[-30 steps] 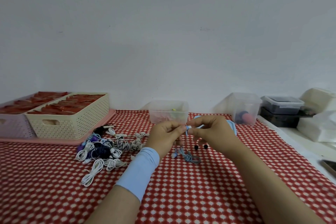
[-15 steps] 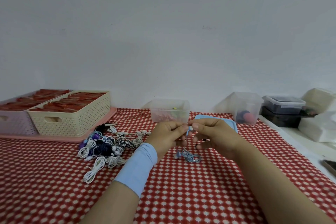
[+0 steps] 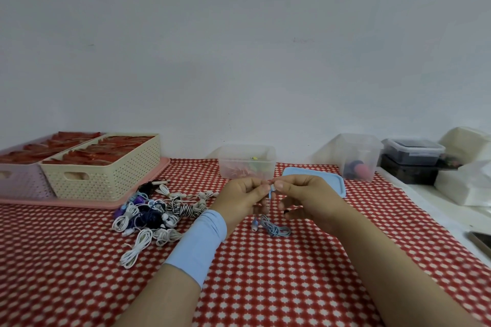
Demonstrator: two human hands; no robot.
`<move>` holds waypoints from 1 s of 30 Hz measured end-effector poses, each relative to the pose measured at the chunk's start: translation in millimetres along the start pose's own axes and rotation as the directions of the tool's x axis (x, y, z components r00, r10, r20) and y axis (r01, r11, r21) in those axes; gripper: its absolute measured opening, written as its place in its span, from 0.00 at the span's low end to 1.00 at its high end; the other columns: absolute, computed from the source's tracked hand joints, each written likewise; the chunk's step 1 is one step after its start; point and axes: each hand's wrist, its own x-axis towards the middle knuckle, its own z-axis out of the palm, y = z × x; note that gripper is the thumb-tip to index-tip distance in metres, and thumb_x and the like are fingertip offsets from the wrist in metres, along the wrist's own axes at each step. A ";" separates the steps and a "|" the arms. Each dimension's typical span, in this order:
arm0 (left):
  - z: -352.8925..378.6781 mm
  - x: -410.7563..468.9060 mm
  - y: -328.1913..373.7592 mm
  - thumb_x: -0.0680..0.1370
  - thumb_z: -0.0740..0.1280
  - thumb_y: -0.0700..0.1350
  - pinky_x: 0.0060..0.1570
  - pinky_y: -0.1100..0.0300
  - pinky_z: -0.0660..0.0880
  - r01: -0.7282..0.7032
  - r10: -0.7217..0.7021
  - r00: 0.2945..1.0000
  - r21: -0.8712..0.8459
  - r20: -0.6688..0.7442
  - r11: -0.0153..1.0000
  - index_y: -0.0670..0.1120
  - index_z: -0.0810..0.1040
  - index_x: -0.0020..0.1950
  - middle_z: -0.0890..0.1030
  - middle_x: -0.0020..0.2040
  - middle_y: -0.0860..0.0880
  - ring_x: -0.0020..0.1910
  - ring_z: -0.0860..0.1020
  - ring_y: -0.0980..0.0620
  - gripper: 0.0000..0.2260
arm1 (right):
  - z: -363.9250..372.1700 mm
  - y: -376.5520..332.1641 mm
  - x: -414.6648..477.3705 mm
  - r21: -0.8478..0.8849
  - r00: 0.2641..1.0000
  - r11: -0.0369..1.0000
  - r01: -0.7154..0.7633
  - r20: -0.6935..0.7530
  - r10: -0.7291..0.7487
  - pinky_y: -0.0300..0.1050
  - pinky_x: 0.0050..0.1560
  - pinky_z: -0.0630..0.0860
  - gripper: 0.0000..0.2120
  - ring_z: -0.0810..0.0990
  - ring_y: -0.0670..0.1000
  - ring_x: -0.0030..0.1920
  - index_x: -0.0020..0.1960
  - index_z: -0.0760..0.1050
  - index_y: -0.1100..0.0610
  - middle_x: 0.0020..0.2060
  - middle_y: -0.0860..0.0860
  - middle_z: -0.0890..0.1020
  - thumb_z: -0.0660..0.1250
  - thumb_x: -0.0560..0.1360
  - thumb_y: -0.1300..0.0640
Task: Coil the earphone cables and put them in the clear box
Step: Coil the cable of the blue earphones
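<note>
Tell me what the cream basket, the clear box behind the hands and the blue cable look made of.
Cream basket: moulded plastic, matte, given its regular perforated walls and cut-out handle.
Clear box: thin translucent plastic, slightly frosted; contents show through blurred.
Blue cable: likely a soft rubbery sheath; it hangs limp from where the left hand and right hand pinch it.

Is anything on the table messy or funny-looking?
Yes. A pile of earphones lies tangled on the cloth, beside the left hand. The blue earphone cable, pinched by that hand and the right hand, hangs into a loose heap. A blue lid lies on the cloth beside the clear box. Nothing looks broken.
</note>
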 end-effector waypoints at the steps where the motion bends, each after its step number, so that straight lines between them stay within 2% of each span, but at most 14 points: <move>1: -1.0 0.9 1.9 0.79 0.67 0.40 0.41 0.58 0.79 -0.014 0.014 1.000 -0.005 -0.022 1.000 0.41 0.82 0.53 0.80 0.40 0.46 0.37 0.78 0.53 0.06 | 1.5 -0.3 0.4 -0.036 1.000 0.999 0.014 -0.024 -0.015 0.43 0.36 0.80 0.10 0.82 0.49 0.36 0.53 0.85 0.56 0.45 0.52 0.87 0.72 0.76 0.51; 3: -5.2 3.2 5.3 0.79 0.68 0.40 0.42 0.57 0.79 -0.044 0.043 0.997 -0.009 -0.072 0.999 0.42 0.81 0.55 0.81 0.42 0.47 0.38 0.78 0.53 0.07 | 3.3 -0.5 1.3 -0.175 0.995 0.983 0.051 -0.078 -0.066 0.40 0.31 0.77 0.11 0.82 0.49 0.34 0.51 0.84 0.53 0.46 0.50 0.87 0.70 0.77 0.46; 5: -11.2 5.0 6.6 0.78 0.69 0.41 0.43 0.57 0.79 -0.060 0.057 0.993 -0.025 -0.101 0.998 0.46 0.81 0.60 0.82 0.47 0.46 0.40 0.78 0.52 0.10 | 4.6 1.3 2.6 -0.325 0.987 0.941 0.090 -0.099 -0.128 0.37 0.30 0.75 0.11 0.81 0.47 0.31 0.49 0.84 0.53 0.45 0.51 0.86 0.70 0.77 0.46; 8: -15.8 5.0 6.3 0.79 0.68 0.40 0.45 0.55 0.81 -0.050 0.046 0.993 -0.032 -0.111 0.998 0.47 0.81 0.62 0.81 0.44 0.44 0.40 0.79 0.51 0.12 | 8.0 4.0 2.4 -0.471 0.986 0.873 0.131 -0.026 -0.162 0.38 0.43 0.79 0.08 0.82 0.43 0.37 0.47 0.84 0.50 0.43 0.47 0.86 0.76 0.72 0.47; 10: -16.9 4.8 5.5 0.79 0.68 0.39 0.44 0.55 0.82 -0.041 0.039 0.992 -0.009 -0.123 0.999 0.44 0.83 0.59 0.81 0.41 0.43 0.39 0.80 0.50 0.10 | 10.7 8.6 3.5 -0.632 0.990 0.764 0.130 0.047 -0.130 0.39 0.49 0.78 0.14 0.82 0.42 0.44 0.47 0.82 0.48 0.42 0.43 0.84 0.81 0.65 0.47; 12: -19.0 5.3 4.9 0.78 0.69 0.38 0.43 0.57 0.82 -0.030 0.036 0.991 0.044 -0.127 0.999 0.44 0.82 0.57 0.83 0.41 0.45 0.40 0.82 0.50 0.09 | 11.2 12.0 6.1 -0.740 0.990 0.660 0.130 0.066 -0.121 0.42 0.51 0.79 0.14 0.81 0.41 0.46 0.47 0.80 0.46 0.43 0.41 0.83 0.81 0.65 0.49; 14: -21.8 5.5 4.1 0.76 0.71 0.36 0.42 0.58 0.82 -0.009 0.020 0.990 0.078 -0.140 0.997 0.43 0.82 0.56 0.85 0.44 0.45 0.41 0.83 0.50 0.09 | 9.3 12.7 7.5 -0.759 0.986 0.636 0.139 0.044 -0.163 0.45 0.52 0.79 0.12 0.80 0.42 0.46 0.46 0.79 0.45 0.44 0.41 0.82 0.79 0.66 0.54; 17: -24.4 6.7 2.7 0.76 0.71 0.35 0.41 0.57 0.82 0.006 0.016 0.988 0.145 -0.154 0.989 0.42 0.81 0.56 0.85 0.45 0.43 0.40 0.84 0.49 0.10 | 9.6 10.3 7.4 -0.780 0.966 0.600 0.178 0.023 -0.257 0.42 0.52 0.77 0.14 0.78 0.41 0.48 0.47 0.77 0.45 0.47 0.40 0.80 0.77 0.68 0.58; 21: -28.3 9.7 -2.1 0.77 0.70 0.36 0.40 0.54 0.83 0.017 0.031 0.985 0.276 -0.169 0.961 0.43 0.80 0.58 0.84 0.46 0.44 0.38 0.85 0.47 0.10 | 21.3 9.9 9.5 -0.818 0.938 0.505 0.277 0.116 -0.327 0.40 0.50 0.74 0.07 0.76 0.40 0.48 0.44 0.80 0.43 0.47 0.38 0.78 0.76 0.71 0.53; 23: -29.8 11.0 -3.9 0.77 0.70 0.37 0.38 0.56 0.83 -0.006 0.074 0.982 0.357 -0.176 0.934 0.44 0.81 0.59 0.84 0.47 0.44 0.37 0.84 0.48 0.12 | 26.0 10.6 11.7 -0.853 0.930 0.425 0.304 0.170 -0.326 0.42 0.51 0.75 0.04 0.77 0.42 0.50 0.46 0.83 0.42 0.48 0.38 0.79 0.74 0.73 0.50; 25: -32.3 12.1 -5.7 0.77 0.71 0.38 0.37 0.57 0.83 -0.012 0.102 0.976 0.421 -0.193 0.907 0.44 0.82 0.59 0.84 0.45 0.46 0.36 0.84 0.51 0.11 | 30.9 10.1 13.1 -0.896 0.926 0.313 0.314 0.216 -0.311 0.44 0.51 0.76 0.07 0.78 0.44 0.52 0.52 0.84 0.41 0.52 0.39 0.80 0.71 0.75 0.49; 27: -35.4 13.7 -6.7 0.77 0.71 0.40 0.38 0.57 0.83 -0.002 0.117 0.972 0.495 -0.201 0.869 0.44 0.83 0.57 0.85 0.41 0.47 0.34 0.84 0.52 0.10 | 35.6 9.0 14.3 -0.920 0.928 0.243 0.308 0.234 -0.291 0.44 0.51 0.77 0.11 0.79 0.46 0.54 0.55 0.83 0.41 0.55 0.41 0.82 0.68 0.75 0.49; 30: -38.1 16.8 -7.3 0.78 0.70 0.42 0.36 0.63 0.81 0.006 0.122 0.974 0.565 -0.189 0.825 0.44 0.82 0.57 0.85 0.40 0.49 0.31 0.83 0.56 0.09 | 39.6 5.4 12.6 -0.928 0.946 0.275 0.252 0.176 -0.271 0.46 0.50 0.79 0.11 0.81 0.45 0.50 0.53 0.84 0.43 0.49 0.42 0.85 0.64 0.77 0.43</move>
